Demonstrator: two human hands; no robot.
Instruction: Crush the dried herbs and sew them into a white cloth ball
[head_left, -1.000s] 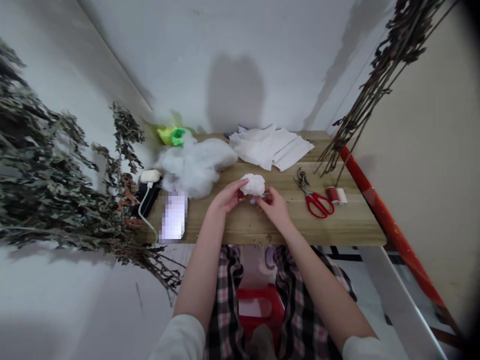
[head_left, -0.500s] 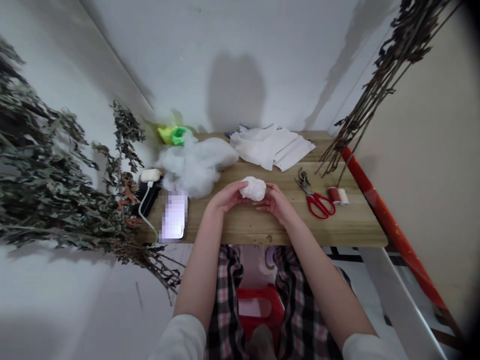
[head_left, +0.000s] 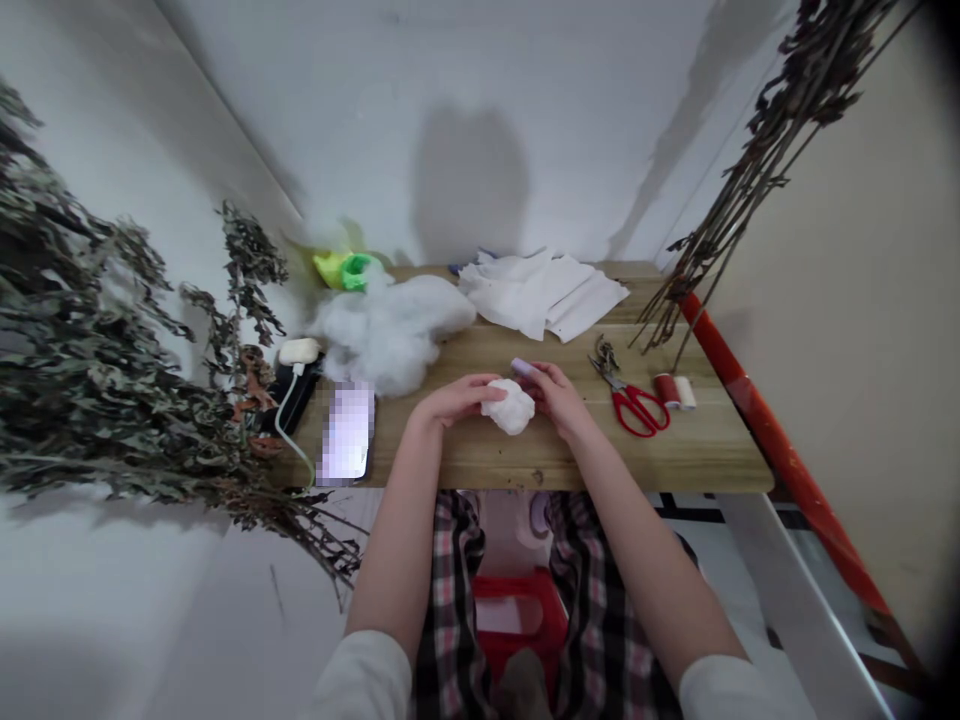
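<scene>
My left hand [head_left: 459,398] is closed on a small, rounded, lumpy white wad [head_left: 513,408] that looks like cloth or stuffing, above the wooden table. The thumb lies across its top. Close by on the right, my right hand [head_left: 555,395] has its fingers curled. A short pale lilac cylinder [head_left: 523,368] shows at its fingertips; what it is exactly I cannot make out. The right fingers are beside the white wad, and whether they touch it is unclear.
Fluffy white stuffing [head_left: 394,325] and white cloth pieces [head_left: 544,290] lie toward the back. Red-handled scissors [head_left: 637,408], a brown thread spool [head_left: 666,390] and a white spool [head_left: 685,392] are on the right. A phone [head_left: 349,432] lies left. Dried plants [head_left: 112,380] hang over the left side.
The white wad has come slightly lower and turned in my left hand. My right hand has shifted off its side, and the lilac cylinder now shows at the right fingertips.
</scene>
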